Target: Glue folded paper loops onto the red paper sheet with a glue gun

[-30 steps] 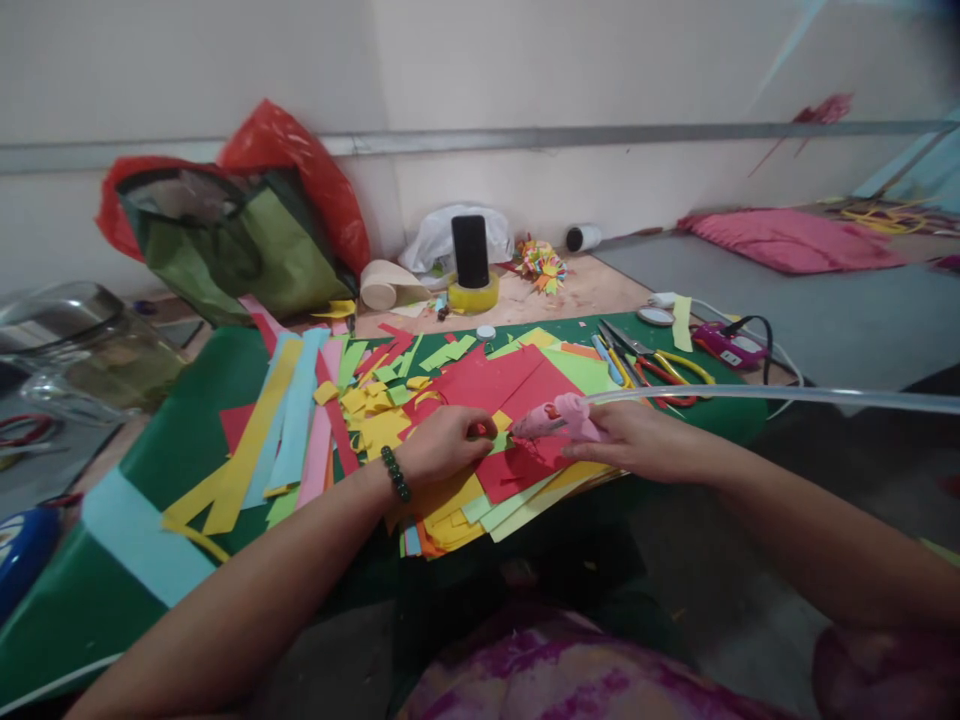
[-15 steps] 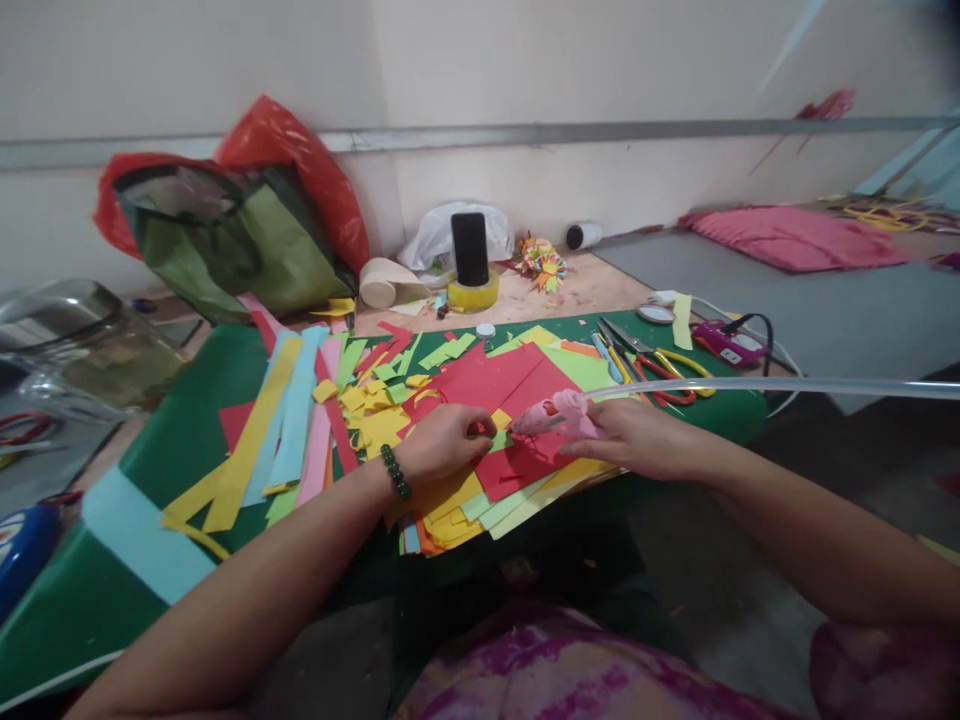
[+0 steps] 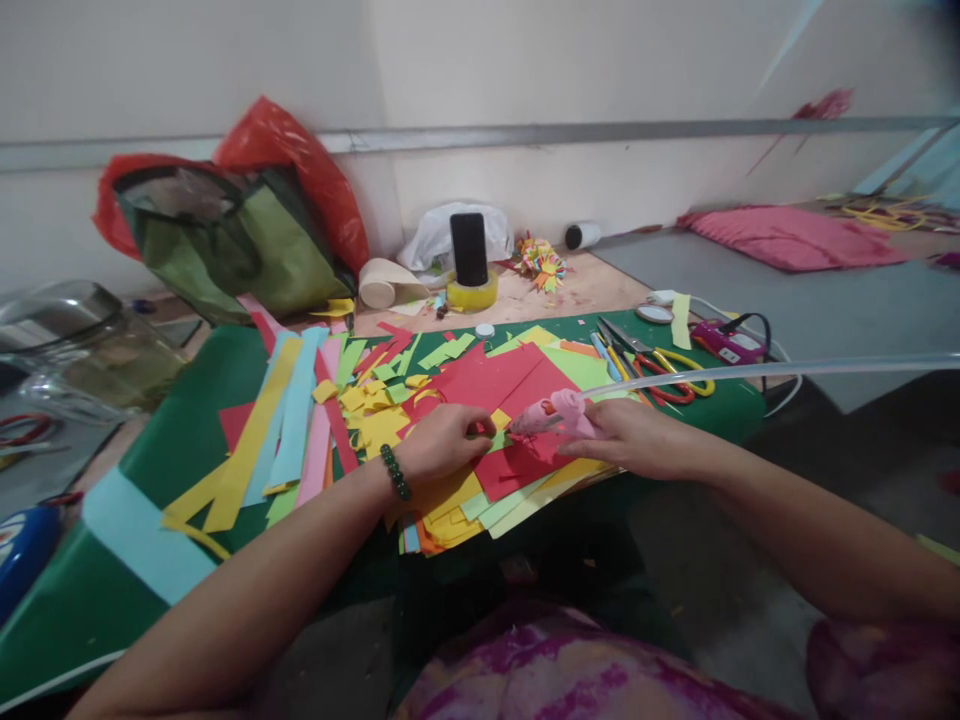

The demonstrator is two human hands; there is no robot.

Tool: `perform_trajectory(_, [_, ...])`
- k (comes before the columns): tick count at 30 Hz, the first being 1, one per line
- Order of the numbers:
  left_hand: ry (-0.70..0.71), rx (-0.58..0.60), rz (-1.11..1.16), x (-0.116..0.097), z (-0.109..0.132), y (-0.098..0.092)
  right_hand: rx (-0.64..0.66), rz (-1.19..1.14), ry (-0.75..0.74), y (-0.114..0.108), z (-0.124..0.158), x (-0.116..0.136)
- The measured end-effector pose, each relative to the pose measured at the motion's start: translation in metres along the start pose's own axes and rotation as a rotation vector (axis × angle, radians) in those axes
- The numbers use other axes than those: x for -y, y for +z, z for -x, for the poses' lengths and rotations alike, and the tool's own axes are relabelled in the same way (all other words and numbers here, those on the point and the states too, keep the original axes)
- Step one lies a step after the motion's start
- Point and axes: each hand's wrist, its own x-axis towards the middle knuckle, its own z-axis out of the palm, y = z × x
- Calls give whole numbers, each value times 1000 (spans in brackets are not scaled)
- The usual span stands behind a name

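My right hand (image 3: 637, 436) grips a pink hot glue gun (image 3: 564, 414), its nozzle pointing left. A long clear glue stick (image 3: 720, 375) runs from its back off to the right. My left hand (image 3: 448, 440), with a dark green bead bracelet at the wrist, has its fingers curled at a small green paper piece (image 3: 501, 441); the exact grip is partly hidden. A small yellow paper piece (image 3: 501, 419) sits right behind it. The nozzle tip is at these pieces, above the red paper sheets (image 3: 517, 478).
Paper strips (image 3: 298, 410) and yellow paper bits (image 3: 381, 433) lie to the left on the green cloth (image 3: 161, 455). Scissors (image 3: 675, 372) rest at the right. A phone (image 3: 469, 248) stands by a yellow tape roll (image 3: 472, 292). A glass jar (image 3: 97, 365) stands far left.
The glue stick's far end has risen slightly at the right. Both hands and the glue gun stay almost where they were.
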Motion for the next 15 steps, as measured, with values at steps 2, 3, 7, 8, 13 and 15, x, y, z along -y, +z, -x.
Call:
perform_trajectory(2, [1, 2, 1, 0, 0, 0, 4, -21, -42, 0, 0, -1])
perform_trajectory(3, [3, 1, 2, 0, 0, 0, 12, -33, -62, 0, 1, -2])
perform_trajectory(7, [5, -2, 12, 0, 1, 0, 50, -76, -65, -3, 8, -7])
perform_trajectory(8, [9, -5, 20, 0, 1, 0, 52, -94, -56, -4, 10, -8])
perform_trajectory(13, [43, -26, 82, -1, 2, -1, -85, -315, -18, -12, 11, -21])
perform_trajectory(15, [49, -28, 114, -2, 3, -4, -301, -419, 3, -17, 1, -28])
